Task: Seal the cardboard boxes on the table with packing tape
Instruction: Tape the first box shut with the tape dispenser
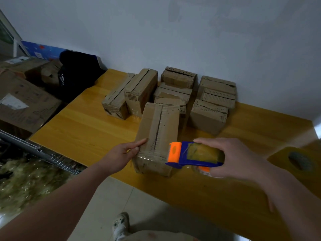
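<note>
Cardboard filled the middle of the yellow wooden table (78,122): a long brown cardboard box (157,129) lay nearest the person, its end at the table's front edge, its top flaps meeting in a ragged centre seam. The left hand (125,150) lay against the box's near left edge, fingers straight and held together, pressing on the top and side. The right hand (231,157) was curled round a blue plastic tape dispenser (192,153) with an orange roller, holding it just beside the box's near right corner, roller end toward the box; whether it touched the cardboard could not be told. Behind the long box a cluster of smaller brown cardboard boxes (177,87) stood close together near the white wall (191,32), some stacked. Off the table's left end sat a black bag (76,73)
</note>
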